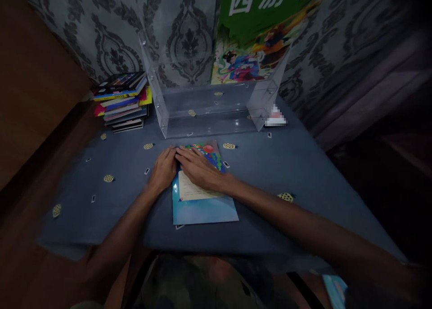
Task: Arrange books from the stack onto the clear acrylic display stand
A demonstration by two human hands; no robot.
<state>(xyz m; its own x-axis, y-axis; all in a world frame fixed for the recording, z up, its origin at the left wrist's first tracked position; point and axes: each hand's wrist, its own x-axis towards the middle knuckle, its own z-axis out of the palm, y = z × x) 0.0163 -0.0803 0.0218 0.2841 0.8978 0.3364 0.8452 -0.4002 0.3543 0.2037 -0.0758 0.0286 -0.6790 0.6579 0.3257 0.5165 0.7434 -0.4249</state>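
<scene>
Blue cloth printed with pineapples covers the surface (286, 165), and a clear acrylic stand (205, 123) sits across its far side, just beyond the top of a glossy blue booklet (202, 214). At the back right of that stand rises a green cover (232, 38) lettered 西游记; whether it leans in the stand or against the patterned wallpaper (114, 43) I can't tell. A stack of books (124, 102) is piled unevenly at the stand's left, and a small blurred item (276, 116) lies against its right side.

The booklet lies flat near the front edge. Across its upper half the person's right hand (199, 169) is laid palm down, fingers straight and held together. The left hand (164, 167) rests along the upper left edge, fingers together and meeting the other's fingertips; its thumb is hidden, so I can't tell whether it pinches. To either side cloth stretches away, the right-hand edge slanting off well apart from the booklet.
</scene>
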